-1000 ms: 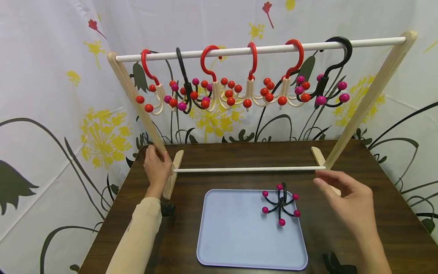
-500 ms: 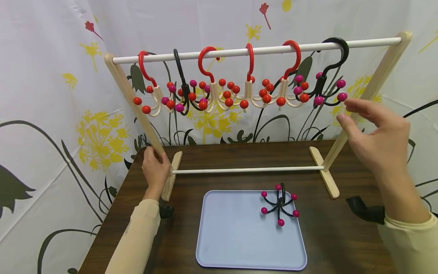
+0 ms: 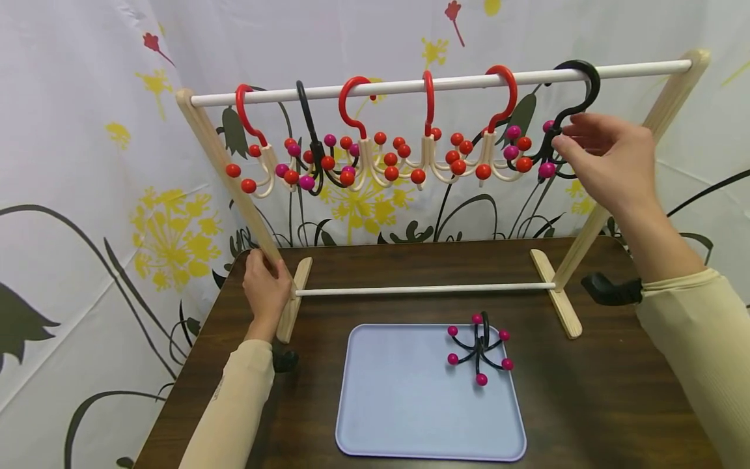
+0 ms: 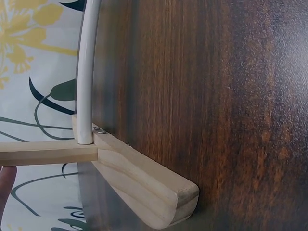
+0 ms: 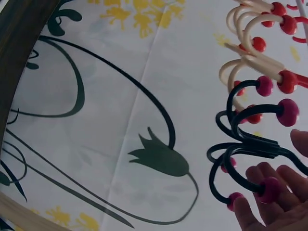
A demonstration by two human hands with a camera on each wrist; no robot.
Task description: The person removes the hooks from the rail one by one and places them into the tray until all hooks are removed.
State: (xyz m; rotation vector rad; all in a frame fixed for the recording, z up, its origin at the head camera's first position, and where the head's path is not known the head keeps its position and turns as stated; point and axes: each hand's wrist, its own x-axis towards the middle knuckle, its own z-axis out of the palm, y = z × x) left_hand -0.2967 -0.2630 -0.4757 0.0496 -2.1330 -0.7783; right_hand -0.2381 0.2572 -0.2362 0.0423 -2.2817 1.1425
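Note:
In the head view my left hand (image 3: 267, 290) grips the lower left wooden post (image 3: 256, 218) of a small hanging rack; the left wrist view shows a fingertip (image 4: 6, 175) against that post. My right hand (image 3: 615, 159) is raised at the rightmost black multi-prong hanger (image 3: 546, 146), which hangs by its hook on the white top rod (image 3: 457, 85). The right wrist view puts thumb and fingers on either side of its stem, apart, with fingertips beside its magenta balls. Another black hanger (image 3: 480, 346) with magenta ball tips lies on the light blue tray (image 3: 404, 404).
Along the rod hang several red-hooked cream hangers (image 3: 429, 140) with red balls and one more black hanger (image 3: 316, 150). A lower white rod (image 3: 424, 290) joins wooden feet (image 3: 565, 312) on the dark table (image 3: 410, 260). Behind hangs a floral curtain (image 3: 381, 39).
My right hand has left the rack's lower right corner, risen, then moved left to the rightmost black hanger. My left hand stays at the left post.

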